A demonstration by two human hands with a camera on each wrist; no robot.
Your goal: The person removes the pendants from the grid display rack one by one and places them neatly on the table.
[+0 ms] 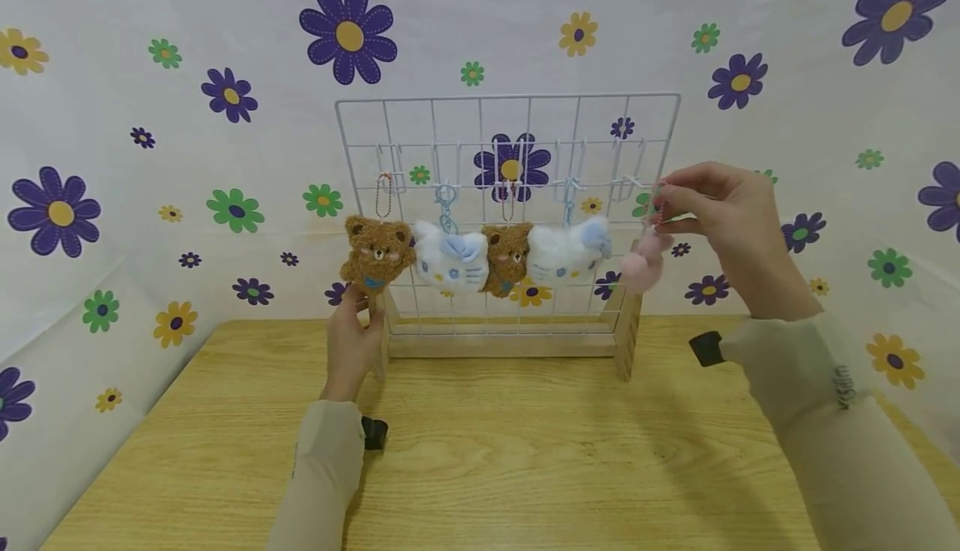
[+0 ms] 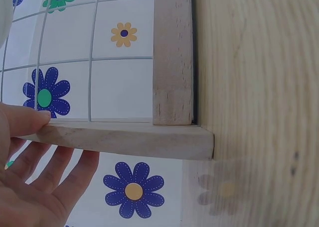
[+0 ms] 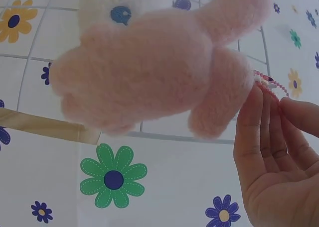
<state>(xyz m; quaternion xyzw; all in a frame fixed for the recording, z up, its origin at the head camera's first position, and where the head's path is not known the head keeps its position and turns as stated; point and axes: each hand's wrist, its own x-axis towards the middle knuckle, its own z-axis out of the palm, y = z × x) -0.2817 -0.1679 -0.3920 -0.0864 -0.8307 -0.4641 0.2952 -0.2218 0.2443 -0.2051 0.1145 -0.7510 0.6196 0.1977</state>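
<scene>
My right hand (image 1: 731, 226) pinches the pink bead chain (image 3: 271, 81) of a pink plush keychain (image 1: 645, 263) at the right edge of a white wire grid rack (image 1: 480, 97). In the right wrist view the pink plush (image 3: 144, 70) fills much of the picture, its long ears toward the fingers. My left hand (image 1: 352, 338) grips the left wooden post (image 2: 129, 140) of the rack, thumb on one side and fingers on the other. Along the grid hang a brown bear plush (image 1: 377, 255), a white cat-head plush (image 1: 453, 259), a second bear (image 1: 508, 259) and another white cat head (image 1: 566, 252).
White metal hooks (image 1: 626, 176) line the grid; the rightmost pair beside my right hand bears no plush. The rack's wooden base bar (image 1: 502, 345) stands at the back of a wood-grain table (image 1: 525, 451). Behind it hangs a flower-print cloth (image 1: 262, 17).
</scene>
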